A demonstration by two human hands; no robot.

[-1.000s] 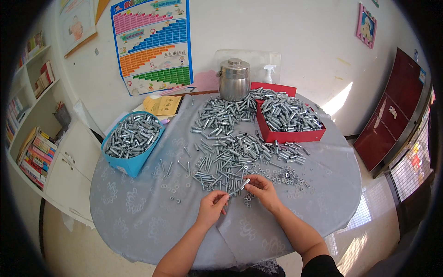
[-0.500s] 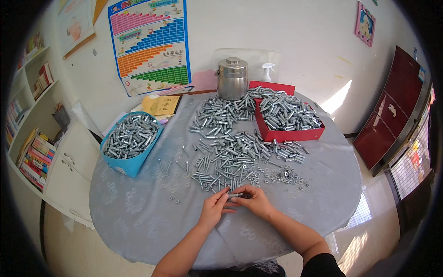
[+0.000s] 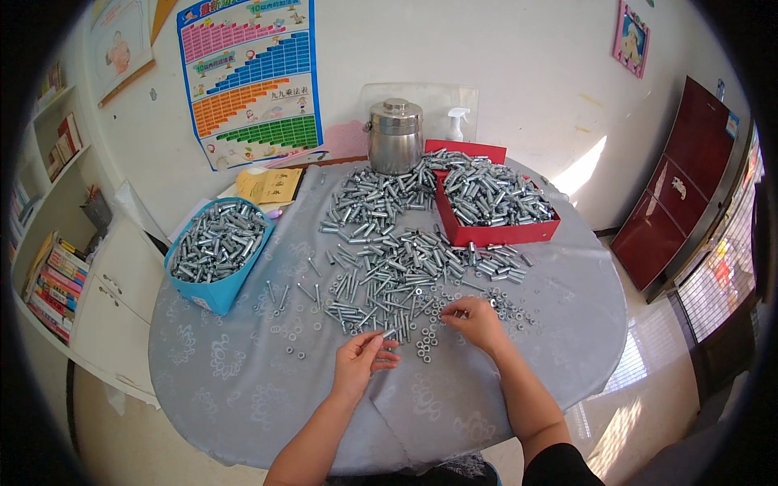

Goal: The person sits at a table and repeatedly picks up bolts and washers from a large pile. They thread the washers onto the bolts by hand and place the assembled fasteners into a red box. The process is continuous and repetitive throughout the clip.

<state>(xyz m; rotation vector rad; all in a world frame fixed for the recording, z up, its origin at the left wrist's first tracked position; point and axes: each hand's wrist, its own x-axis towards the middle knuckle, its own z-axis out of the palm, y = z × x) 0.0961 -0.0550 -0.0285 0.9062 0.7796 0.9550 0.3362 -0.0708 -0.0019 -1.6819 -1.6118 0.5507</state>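
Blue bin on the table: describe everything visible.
The blue bin looks like plastic, with rounded corners and a pale patch low on its near wall. Open-topped and upright, it stands on the gray tablecloth at far left, heaped to about the rim with silver metal fasteners. The left hand and right hand are clear of it.

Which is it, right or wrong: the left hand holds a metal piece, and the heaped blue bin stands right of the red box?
Wrong on one point: the head view shows the heaped blue bin standing left of the red box. The left hand does hold a metal piece.
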